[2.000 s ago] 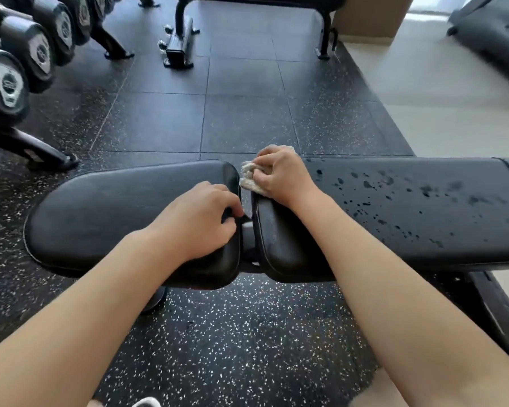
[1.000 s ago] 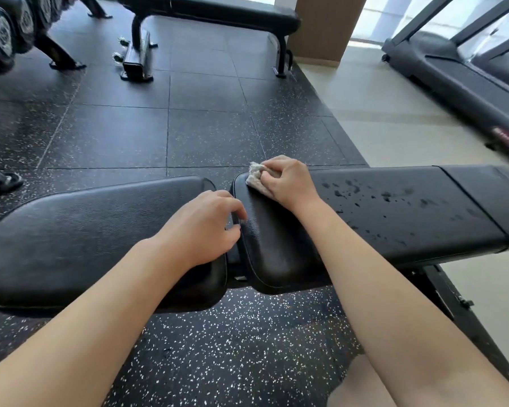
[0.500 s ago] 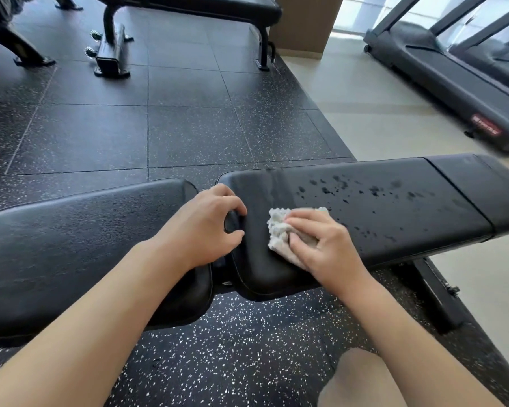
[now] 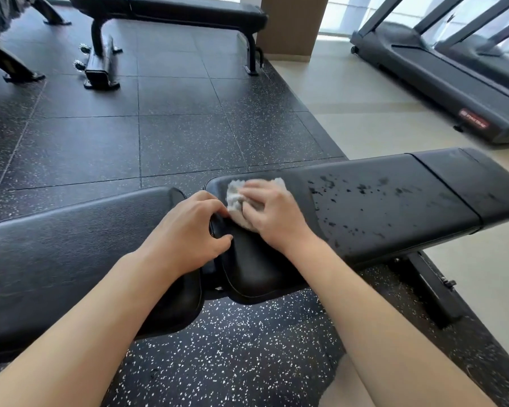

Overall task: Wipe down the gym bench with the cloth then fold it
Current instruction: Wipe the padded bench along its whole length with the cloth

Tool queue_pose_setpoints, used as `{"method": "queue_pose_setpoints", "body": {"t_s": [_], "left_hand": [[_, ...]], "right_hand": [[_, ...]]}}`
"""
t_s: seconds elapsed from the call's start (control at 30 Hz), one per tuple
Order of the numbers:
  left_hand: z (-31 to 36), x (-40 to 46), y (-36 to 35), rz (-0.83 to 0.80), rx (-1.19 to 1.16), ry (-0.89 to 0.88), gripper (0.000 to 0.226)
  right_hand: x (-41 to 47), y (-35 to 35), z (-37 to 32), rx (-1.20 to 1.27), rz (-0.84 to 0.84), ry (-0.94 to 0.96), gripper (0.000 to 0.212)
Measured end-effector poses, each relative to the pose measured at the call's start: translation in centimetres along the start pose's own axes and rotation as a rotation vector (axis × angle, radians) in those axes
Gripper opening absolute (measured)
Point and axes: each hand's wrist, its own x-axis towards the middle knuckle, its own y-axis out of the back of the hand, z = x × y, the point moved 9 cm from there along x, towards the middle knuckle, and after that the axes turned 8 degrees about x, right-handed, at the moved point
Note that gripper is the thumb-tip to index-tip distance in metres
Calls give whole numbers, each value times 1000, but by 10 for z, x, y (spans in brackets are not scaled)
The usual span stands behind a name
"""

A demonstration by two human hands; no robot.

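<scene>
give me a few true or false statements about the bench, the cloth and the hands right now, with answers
1. The right hand presses the cloth on the long back pad. True.
2. The cloth lies folded on the floor. False: it is bunched under the right hand on the bench.
3. Dark droplets still speckle the back pad to the right of the cloth. True.
4. The left hand holds a spray bottle. False: its fingers curl at the gap between the seat pad and the back pad; no bottle shows.
5. A treadmill stands on the pale floor beyond the bench. True.
</scene>
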Motion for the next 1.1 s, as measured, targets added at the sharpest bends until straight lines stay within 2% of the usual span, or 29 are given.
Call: {"method": "queue_pose_setpoints", "body": {"t_s": [0.13,0.2,0.37,0.5,0.63,0.77,0.9,1.0,1.1], "left_hand": [[-6,1,0,0,-7,23,37],[-7,1,-1,-2,-8,27,37],[-6,1,1,5,10,43,36],[-5,2,1,-5,19,47,37],[-5,5,1,-11,26,52,36],[-5,7,0,-13,44,33,38],[-5,4,1,-7,54,41,36],[-2,4,1,1,68,43,34],[-1,3,1,4,83,51,32]], "right_hand": [[-77,20,3,50,-32,-4,22],[-88,36,17,57,-9,-48,23],[-21,54,48,-52,84,-124,20],[16,34,43,-91,142,-145,21],[-9,11,13,-62,89,-59,20],[-75,9,-8,20,18,19,22],[-97,43,19,16,84,-64,24],[-68,67,47,-26,174,-158,22],[-32,62,56,-64,184,-194,22]]}}
